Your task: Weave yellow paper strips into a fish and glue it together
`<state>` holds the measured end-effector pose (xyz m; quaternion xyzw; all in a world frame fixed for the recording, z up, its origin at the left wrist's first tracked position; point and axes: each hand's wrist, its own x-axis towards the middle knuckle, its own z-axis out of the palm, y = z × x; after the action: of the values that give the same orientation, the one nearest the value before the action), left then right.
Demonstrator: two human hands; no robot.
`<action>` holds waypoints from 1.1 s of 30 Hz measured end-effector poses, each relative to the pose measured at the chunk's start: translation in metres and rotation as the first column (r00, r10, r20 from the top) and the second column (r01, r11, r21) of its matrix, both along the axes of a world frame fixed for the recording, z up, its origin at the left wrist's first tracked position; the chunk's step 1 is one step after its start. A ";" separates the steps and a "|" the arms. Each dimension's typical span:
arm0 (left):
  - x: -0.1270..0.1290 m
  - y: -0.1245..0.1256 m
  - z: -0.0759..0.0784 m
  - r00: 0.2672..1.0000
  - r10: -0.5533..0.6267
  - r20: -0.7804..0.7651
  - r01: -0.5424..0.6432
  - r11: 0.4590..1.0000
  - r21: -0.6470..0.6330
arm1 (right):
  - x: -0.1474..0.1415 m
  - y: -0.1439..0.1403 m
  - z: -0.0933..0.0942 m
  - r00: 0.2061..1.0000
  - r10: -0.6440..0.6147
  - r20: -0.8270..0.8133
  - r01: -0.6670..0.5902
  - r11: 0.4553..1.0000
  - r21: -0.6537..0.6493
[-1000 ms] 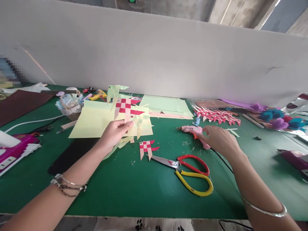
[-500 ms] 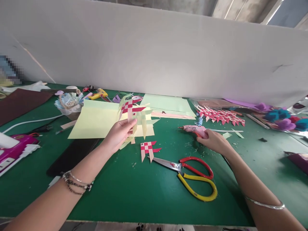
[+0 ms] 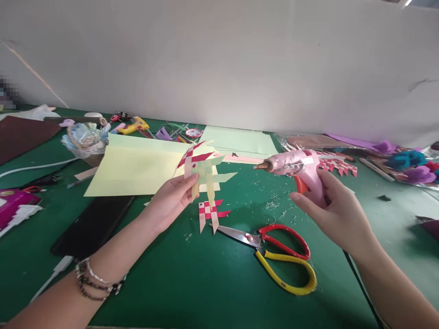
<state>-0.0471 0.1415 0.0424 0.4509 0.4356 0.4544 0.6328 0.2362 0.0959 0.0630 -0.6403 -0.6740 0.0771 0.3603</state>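
My left hand (image 3: 171, 199) pinches a woven paper piece (image 3: 201, 165) of red and pale yellow-green strips and holds it up above the green table (image 3: 192, 278). My right hand (image 3: 334, 208) grips a pink hot glue gun (image 3: 295, 167) by its handle, raised off the table, its metal nozzle pointing left toward the woven piece with a gap between them. A small finished red-and-cream woven piece (image 3: 210, 212) lies on the table just below the left hand's piece. Scissors (image 3: 274, 253) with red and yellow handles lie in front of it.
Pale yellow paper sheets (image 3: 133, 167) and light green sheets (image 3: 236, 140) lie behind the hands. A row of red woven pieces (image 3: 338, 167) and felt flowers (image 3: 408, 162) sit at the right. A basket (image 3: 84, 139), a yellow glue gun (image 3: 133, 125) and a dark strip (image 3: 92, 224) lie left. A white wall runs behind.
My right hand closed on the pink glue gun and lifted it off the table, nozzle toward the left. My left hand lowered and tilted the woven piece slightly. The camera moved closer.
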 end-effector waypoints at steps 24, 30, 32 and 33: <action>0.011 -0.009 -0.009 0.980 -0.105 0.170 0.123 0.987 -0.099 | -0.049 -0.017 -0.033 0.993 0.074 -0.088 -0.051 0.969 0.242; 0.011 -0.010 -0.006 0.965 -0.115 0.235 0.141 0.985 -0.096 | -0.049 -0.019 -0.033 0.992 0.093 -0.085 -0.072 0.971 0.229; 0.012 -0.010 -0.004 0.959 -0.115 0.261 0.145 0.984 -0.102 | -0.050 -0.019 -0.032 0.992 0.098 -0.084 -0.077 0.971 0.225; 0.013 -0.010 -0.004 0.954 -0.118 0.275 0.151 0.983 -0.104 | -0.050 -0.019 -0.032 0.991 0.100 -0.085 -0.078 0.971 0.228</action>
<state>-0.0345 0.1317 0.0386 0.3739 0.3419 0.4388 0.7421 0.1862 0.0772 0.0308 -0.5602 -0.6884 0.0475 0.4583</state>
